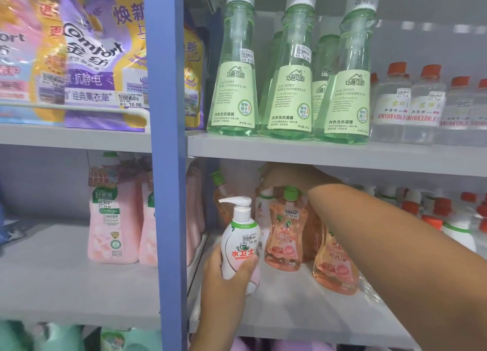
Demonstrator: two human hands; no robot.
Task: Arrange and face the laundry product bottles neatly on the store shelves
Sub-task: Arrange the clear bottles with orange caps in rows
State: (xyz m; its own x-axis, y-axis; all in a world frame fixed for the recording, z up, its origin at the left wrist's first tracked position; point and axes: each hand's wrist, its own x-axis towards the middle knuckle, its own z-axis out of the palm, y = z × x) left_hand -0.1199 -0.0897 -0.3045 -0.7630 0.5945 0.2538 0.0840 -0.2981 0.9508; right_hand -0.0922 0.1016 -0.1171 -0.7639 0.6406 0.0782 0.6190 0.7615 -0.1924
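White with a pump top and a red-lettered label, the bottle (239, 242) stood at the shelf (303, 316) front, gripped by our left hand (224, 277), while our right hand (284, 175) reached behind the pink bottles (286, 234), its grip hidden.

White pump bottle (240, 241) in left grip (224, 277)

Even, bright overhead light is cast across the shelving, with soft shadow held beneath each shelf board (316, 153). Glare is seen on the foil pouches (100, 61) at 10 o'clock. Motion blur softens the clear bottles (421, 105) at 3 o'clock. Wide-angle bending is noted along the blue upright (168, 166).
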